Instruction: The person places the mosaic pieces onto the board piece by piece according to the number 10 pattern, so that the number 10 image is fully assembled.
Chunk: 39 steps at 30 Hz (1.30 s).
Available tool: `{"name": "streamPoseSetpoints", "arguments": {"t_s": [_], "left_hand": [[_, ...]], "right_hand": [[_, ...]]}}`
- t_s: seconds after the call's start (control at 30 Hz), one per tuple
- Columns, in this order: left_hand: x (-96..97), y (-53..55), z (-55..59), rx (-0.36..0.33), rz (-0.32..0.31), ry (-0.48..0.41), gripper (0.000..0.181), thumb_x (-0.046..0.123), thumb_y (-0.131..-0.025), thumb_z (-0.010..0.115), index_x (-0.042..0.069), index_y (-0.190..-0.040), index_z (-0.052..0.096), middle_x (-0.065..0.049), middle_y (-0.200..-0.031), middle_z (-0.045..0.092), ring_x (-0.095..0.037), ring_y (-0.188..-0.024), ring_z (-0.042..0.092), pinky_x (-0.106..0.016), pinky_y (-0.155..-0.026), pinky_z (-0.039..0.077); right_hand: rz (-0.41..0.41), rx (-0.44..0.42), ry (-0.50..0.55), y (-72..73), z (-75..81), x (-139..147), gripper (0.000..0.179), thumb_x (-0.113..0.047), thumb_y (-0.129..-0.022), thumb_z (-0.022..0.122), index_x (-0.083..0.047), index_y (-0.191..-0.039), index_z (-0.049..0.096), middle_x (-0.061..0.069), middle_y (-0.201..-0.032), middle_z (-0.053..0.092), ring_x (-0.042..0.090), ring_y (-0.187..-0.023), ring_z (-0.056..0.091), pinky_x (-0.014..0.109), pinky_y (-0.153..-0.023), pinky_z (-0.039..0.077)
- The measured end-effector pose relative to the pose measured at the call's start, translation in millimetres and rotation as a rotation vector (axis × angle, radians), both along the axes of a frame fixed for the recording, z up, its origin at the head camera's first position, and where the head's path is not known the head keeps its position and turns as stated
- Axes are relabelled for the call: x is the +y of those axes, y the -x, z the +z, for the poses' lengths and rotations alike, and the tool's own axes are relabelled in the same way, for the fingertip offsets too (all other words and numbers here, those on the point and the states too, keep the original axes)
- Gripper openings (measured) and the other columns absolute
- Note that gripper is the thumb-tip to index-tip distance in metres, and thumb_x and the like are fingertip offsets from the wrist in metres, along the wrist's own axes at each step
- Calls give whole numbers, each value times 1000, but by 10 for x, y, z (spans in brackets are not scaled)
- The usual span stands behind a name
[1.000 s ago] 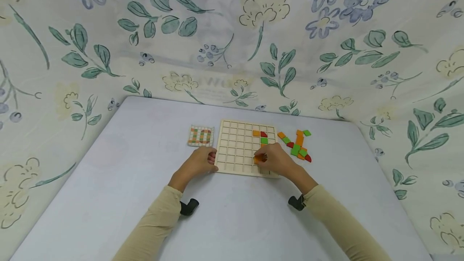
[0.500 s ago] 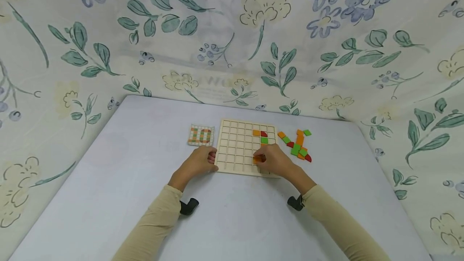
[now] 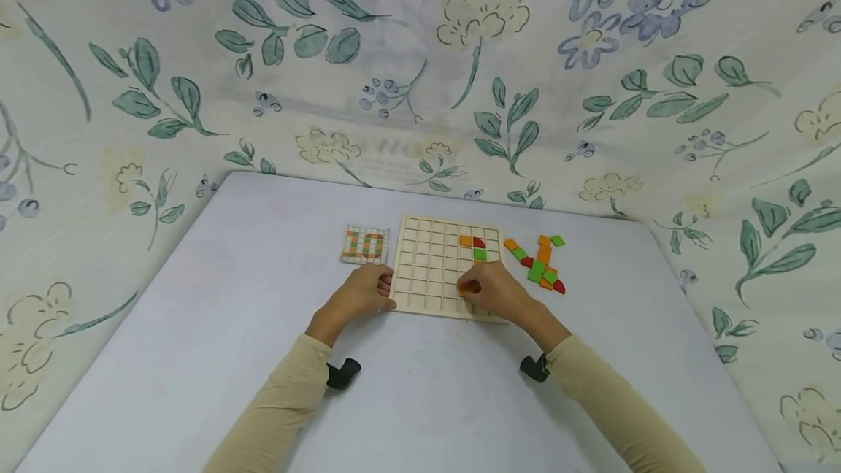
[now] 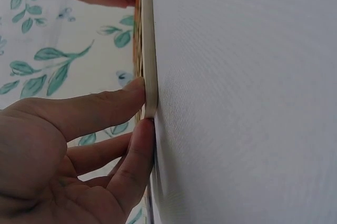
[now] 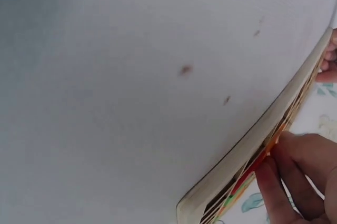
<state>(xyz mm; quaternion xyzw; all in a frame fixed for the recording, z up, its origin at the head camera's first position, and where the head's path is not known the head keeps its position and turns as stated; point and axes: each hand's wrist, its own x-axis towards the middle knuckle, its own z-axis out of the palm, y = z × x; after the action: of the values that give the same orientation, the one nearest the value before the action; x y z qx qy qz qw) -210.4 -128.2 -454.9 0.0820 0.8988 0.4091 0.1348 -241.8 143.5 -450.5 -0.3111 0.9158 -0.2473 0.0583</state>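
A wooden grid board lies on the table. At its near left corner my left hand holds it; the left wrist view has the thumb and a finger on adjoining sides of the corner. Over the board's lower right cells, my right hand pinches an orange tile, partly covered by the fingers. Farther up the board sit another orange tile, a red rounded piece and a green tile. Any cells under the right hand are hidden.
Left of the board lies a small pattern card printed with a coloured grid. Several loose orange, green and red tiles are scattered to its right. A floral cloth hangs behind the white table.
The orange tile under my right fingers seems to sit a little lower in the board, and those fingers have shifted slightly left. My left hand stays at the corner.
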Motion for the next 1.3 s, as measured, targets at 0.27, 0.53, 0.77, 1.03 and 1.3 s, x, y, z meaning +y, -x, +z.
{"name": "streamPoseSetpoints", "arguments": {"t_s": [0.27,0.53,0.77,1.03,1.3], "left_hand": [[6,16,-34,-6,-2,7,59,-4,-75,80,-13,-127,53,-10,-100,59,-21,-90,57,-33,-82,50],[-11,18,-21,-12,10,3,59,-4,-75,80,-13,-127,53,-11,-100,60,-21,-90,57,-34,-81,51],[-7,25,-41,-2,1,6,58,-3,-75,80,-13,-126,54,-11,-100,60,-21,-90,57,-34,-81,51],[-6,34,-51,0,1,3,59,-4,-75,80,-13,-126,54,-10,-99,60,-21,-89,57,-34,-80,51],[-10,34,-50,-1,0,9,59,-4,-74,81,-12,-126,54,-10,-99,60,-21,-89,57,-34,-81,50]], "right_hand": [[-36,49,69,27,70,276,21,-7,-86,74,-1,-106,74,7,-102,72,19,-90,66,30,-79,56],[-241,56,72,157,170,846,23,-5,-85,72,1,-108,73,12,-104,71,26,-93,66,38,-79,57],[-369,-9,104,144,134,1290,23,-4,-85,70,4,-107,72,18,-103,69,32,-92,68,40,-75,58],[-385,-34,43,118,9,1514,24,0,-82,72,4,-106,72,16,-101,71,32,-93,65,42,-78,57],[-401,-24,61,113,-38,1521,28,5,-80,71,6,-107,70,17,-100,70,32,-93,66,44,-81,56]]}}
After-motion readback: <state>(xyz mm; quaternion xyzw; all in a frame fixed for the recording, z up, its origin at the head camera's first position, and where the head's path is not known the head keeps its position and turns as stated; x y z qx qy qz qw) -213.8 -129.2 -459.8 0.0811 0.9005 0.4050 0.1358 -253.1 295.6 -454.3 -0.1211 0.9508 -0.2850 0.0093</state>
